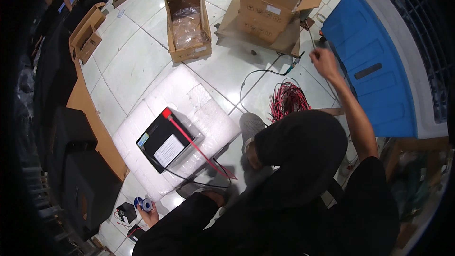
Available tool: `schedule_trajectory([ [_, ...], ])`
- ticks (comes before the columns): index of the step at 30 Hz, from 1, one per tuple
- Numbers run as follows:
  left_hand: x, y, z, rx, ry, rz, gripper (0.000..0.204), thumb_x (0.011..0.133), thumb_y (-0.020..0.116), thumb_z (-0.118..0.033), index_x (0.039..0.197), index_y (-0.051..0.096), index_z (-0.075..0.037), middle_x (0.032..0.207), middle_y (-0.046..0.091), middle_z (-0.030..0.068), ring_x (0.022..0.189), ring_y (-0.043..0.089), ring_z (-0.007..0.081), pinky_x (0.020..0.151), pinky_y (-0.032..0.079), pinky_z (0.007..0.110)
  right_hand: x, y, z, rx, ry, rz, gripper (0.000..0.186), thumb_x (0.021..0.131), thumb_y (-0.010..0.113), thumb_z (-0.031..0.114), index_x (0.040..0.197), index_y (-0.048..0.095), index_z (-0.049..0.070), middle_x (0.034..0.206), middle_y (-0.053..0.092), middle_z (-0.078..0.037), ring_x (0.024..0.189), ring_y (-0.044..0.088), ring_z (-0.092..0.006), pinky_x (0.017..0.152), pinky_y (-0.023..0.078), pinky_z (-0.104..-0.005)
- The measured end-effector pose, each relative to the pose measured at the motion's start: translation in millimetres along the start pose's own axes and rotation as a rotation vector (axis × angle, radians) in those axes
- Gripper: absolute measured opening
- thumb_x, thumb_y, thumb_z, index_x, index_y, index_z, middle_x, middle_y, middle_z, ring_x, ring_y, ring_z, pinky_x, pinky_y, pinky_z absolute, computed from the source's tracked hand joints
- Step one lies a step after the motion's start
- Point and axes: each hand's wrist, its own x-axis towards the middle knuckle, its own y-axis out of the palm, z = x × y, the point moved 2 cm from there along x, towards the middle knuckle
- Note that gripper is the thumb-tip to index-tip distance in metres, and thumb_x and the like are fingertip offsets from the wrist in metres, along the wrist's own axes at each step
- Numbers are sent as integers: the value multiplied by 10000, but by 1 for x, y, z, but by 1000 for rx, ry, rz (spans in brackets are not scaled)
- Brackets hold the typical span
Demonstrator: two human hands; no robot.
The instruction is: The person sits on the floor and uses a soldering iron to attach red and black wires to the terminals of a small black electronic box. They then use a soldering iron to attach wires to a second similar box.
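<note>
A: On the white foam pad (156, 114), what sits there?
B: A black battery (163, 143), a red cable (194, 144) running off its terminal.
A: Hand positions?
B: Left hand (150, 214), low near the floor, fingers closed around a blue spool (143, 204). Right hand (323, 61), raised, fingers pinched on a thin wire (308, 33).
A: Containers?
B: Open box (188, 23) holds clear plastic wrap. Stacked box (270, 4) holds dark packed parts; detail unclear. Red wires (287, 99) lie coiled on the tiles.

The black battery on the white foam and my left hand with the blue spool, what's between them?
In the head view, only white foam and bare floor tile separate the black battery from the left hand.
</note>
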Motion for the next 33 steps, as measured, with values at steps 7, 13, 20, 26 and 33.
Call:
schedule_trajectory([
  [7,-62,75,-80,-34,141,69,329,899,700,-308,1157,619,-121,1115,680,50,998,644,217,893,522,444,-31,147,-84,-549,-296,371,175,856,587,117,977,658,13,799,721,-156,800,722,-294,673,570,-404],
  [13,-154,168,-150,282,321,414,301,949,648,-304,1183,611,-118,1118,685,72,986,657,190,879,537,394,11,247,-98,-678,-232,280,191,882,556,134,1015,650,35,754,715,-111,730,728,-247,602,573,-396],
  [20,-278,269,-151,417,471,540,285,980,609,-281,1174,608,-72,1078,666,112,1010,628,227,980,465,439,16,259,-130,-457,-466,341,135,807,583,128,883,694,122,815,680,-111,757,692,-281,617,548,-441],
  [26,-348,349,-106,788,703,721,360,990,574,-259,1203,579,31,1017,681,144,860,687,188,855,559,327,-25,157,-134,-302,-233,108,256,819,564,17,1070,603,-18,938,645,-264,849,649,-424,737,528,-487],
  [33,-361,409,-55,951,545,1025,426,935,679,-266,1225,587,32,1076,677,137,944,680,188,895,548,337,-42,9,-68,197,-293,-609,326,973,585,223,1213,606,3,900,660,-151,718,638,-207,567,480,-353],
])
